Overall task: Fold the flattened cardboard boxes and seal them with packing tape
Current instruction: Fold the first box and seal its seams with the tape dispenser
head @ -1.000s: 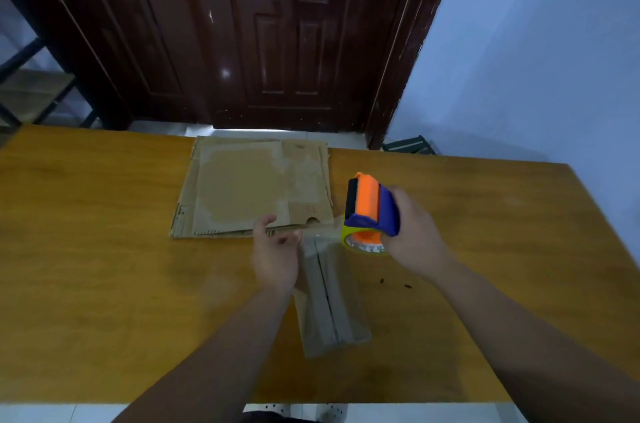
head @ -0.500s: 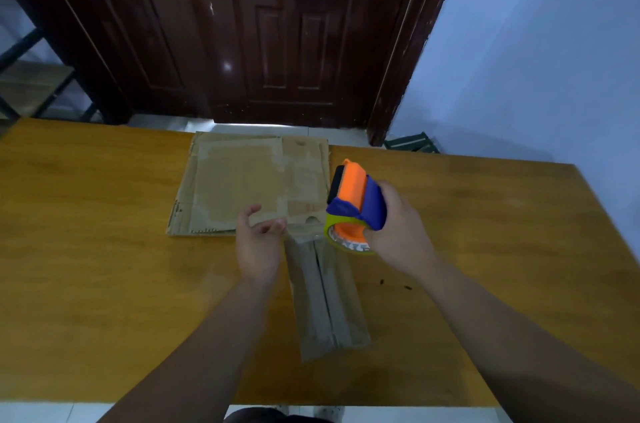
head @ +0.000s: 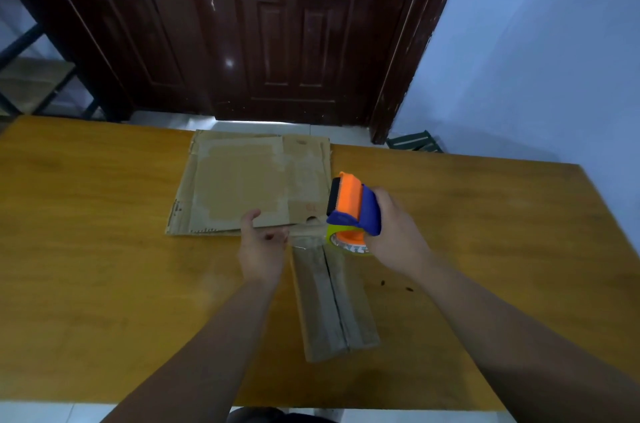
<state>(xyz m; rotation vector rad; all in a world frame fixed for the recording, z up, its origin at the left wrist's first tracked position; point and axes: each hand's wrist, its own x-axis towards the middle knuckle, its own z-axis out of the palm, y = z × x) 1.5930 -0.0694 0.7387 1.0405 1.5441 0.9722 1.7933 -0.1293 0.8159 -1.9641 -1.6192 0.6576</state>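
Narrow brown cardboard box (head: pixel 333 301): lies flat on the yellow-brown wooden table (head: pixel 104 266), near the middle of the near half, long axis running away from the person and tilted slightly. The top face is two long flaps meeting at a dark centre seam that runs end to end. The surface is dull and scuffed, with a crinkled glossy patch at the far end. The box is closed on top, so its contents cannot be seen.

Stack of flattened brown cardboard sheets (head: pixel 242 187): at the far middle of the table, its near edge just beyond the box's far end. The top sheet has a large paler rectangle, a small slot near the far edge and a round notch at the near edge.

Right hand (head: pixel 398 235): fingers wrapped round the blue handle of an orange-and-blue plastic tape dispenser (head: pixel 353 211). A yellow-green roll sits underneath. The dispenser is held over the far right corner of the box; contact with the box cannot be judged.

Left hand (head: pixel 263 249): just beside the far left corner of the box, thumb raised against the near edge of the stack, fingers (head: pixel 277 236) curled inward. Cannot tell whether they pinch anything.

Surroundings: a few dark specks (head: pixel 394 285) right of the box; dark brown panelled door (head: pixel 277 24) beyond the table; pale blue wall (head: pixel 536 58) to its right.
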